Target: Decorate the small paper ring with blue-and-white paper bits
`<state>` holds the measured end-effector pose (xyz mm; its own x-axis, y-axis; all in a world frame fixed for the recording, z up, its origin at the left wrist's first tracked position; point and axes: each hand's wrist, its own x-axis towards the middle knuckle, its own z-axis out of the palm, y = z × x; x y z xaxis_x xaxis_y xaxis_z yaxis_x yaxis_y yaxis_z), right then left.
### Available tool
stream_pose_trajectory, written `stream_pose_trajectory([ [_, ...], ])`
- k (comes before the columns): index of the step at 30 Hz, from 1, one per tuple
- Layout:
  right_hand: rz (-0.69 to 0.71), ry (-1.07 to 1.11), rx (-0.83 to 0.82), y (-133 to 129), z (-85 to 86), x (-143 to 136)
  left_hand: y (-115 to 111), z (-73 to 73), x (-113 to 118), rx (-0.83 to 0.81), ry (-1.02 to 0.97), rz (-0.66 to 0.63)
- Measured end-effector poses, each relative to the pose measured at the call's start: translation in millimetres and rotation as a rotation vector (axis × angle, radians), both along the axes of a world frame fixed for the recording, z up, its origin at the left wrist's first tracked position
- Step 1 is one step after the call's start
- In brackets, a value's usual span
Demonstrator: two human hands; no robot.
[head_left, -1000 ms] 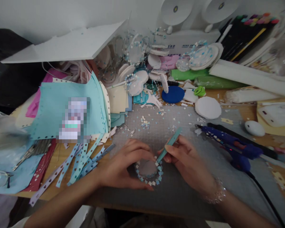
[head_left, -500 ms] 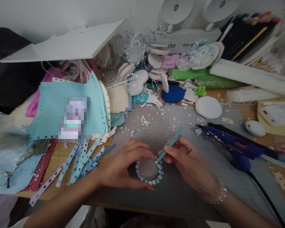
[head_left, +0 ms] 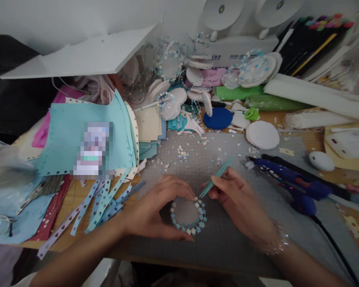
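My left hand [head_left: 158, 211] curls round the left side of a small ring [head_left: 201, 223] trimmed with white and pale blue paper flowers, thumb at its lower edge and fingertips at its upper edge. The ring rests on or just above the grey cutting mat [head_left: 224, 249]; its left part is partly covered by the hand. In my right hand [head_left: 237, 203], closed between thumb and fingers, is a pair of teal tweezers [head_left: 217, 178]. Their tips point down at the ring's upper right rim, very close to the flowers. Whether they touch or grip one I cannot tell.
Loose paper flowers [head_left: 184, 153] lie scattered beyond my hands. A blue glue gun [head_left: 302, 183] with a cord rests at right. Punched paper strips [head_left: 88, 215] and teal sheets [head_left: 68, 131] occupy the left. White discs [head_left: 262, 135] and flower rings crowd the back.
The tweezers and my right hand have shifted slightly up and to the right, the tips drawing back from the ring's flowers. My left hand and the ring stay nearly in place.
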<state>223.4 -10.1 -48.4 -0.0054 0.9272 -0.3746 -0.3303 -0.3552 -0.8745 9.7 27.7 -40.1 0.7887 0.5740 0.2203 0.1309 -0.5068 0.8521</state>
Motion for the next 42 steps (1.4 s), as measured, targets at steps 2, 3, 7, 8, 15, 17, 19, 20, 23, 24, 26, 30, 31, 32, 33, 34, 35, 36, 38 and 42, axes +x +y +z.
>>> stream_pose_trajectory([
  [2,-0.066,-0.054,0.029,2,-1.6,3,-1,-0.2,-1,-0.007,-0.003,0.001],
  [3,-0.116,-0.096,0.062,3,-2.0,4,-1,-0.2,-1,-0.012,-0.001,0.002],
  [7,-0.28,-0.439,0.313,4,-0.4,9,-2,0.0,-1,-0.033,-0.008,0.003],
  [8,-0.296,-0.529,0.382,3,0.5,11,-2,0.1,-1,-0.038,-0.018,0.004],
  [15,-0.297,-0.779,0.672,4,-1.4,18,-3,-1.4,-2,-0.159,-0.111,-0.001],
  [17,-0.239,-0.869,0.709,4,-3.2,18,-4,-2.6,-3,-0.19,-0.124,0.002],
  [19,-0.202,-0.929,0.701,4,-4.2,18,-6,-4.0,-3,-0.215,-0.126,0.009],
  [20,-0.191,-0.946,0.691,4,-4.6,18,-6,-4.6,-4,-0.232,-0.132,0.009],
  [23,-0.169,-0.98,0.661,5,-6.5,18,-8,-5.8,-5,-0.338,-0.21,-0.032],
  [24,-0.161,-0.988,0.658,5,-7.6,18,-8,-6.0,-6,-0.387,-0.249,-0.051],
  [26,-0.16,-1.011,0.667,7,-10.2,19,-9,-6.0,-7,-0.485,-0.32,-0.084],
  [30,-0.18,-1.114,0.765,12,-15.4,22,-11,-6.5,-8,-0.664,-0.427,-0.158],
  [31,-0.189,-1.14,0.792,14,-16.6,23,-11,-6.8,-8,-0.719,-0.448,-0.179],
  [32,-0.199,-1.158,0.809,15,-17.8,23,-12,-7.1,-8,-0.773,-0.463,-0.2],
  [33,-0.206,-1.168,0.811,17,-19.0,23,-12,-7.3,-7,-0.816,-0.471,-0.216],
  [34,-0.208,-1.172,0.804,19,-20.1,23,-13,-7.4,-7,-0.841,-0.47,-0.224],
  [35,-0.205,-1.17,0.789,21,-21.3,23,-13,-7.4,-7,-0.844,-0.46,-0.225],
  [36,-0.196,-1.163,0.772,22,-22.3,22,-13,-7.3,-6,-0.826,-0.441,-0.213],
  [38,-0.179,-1.144,0.752,25,-24.3,21,-13,-6.8,-6,-0.748,-0.387,-0.163],
  [42,-0.171,-1.126,0.744,28,-26.7,18,-11,-3.6,-4,-0.487,-0.235,-0.032],
])
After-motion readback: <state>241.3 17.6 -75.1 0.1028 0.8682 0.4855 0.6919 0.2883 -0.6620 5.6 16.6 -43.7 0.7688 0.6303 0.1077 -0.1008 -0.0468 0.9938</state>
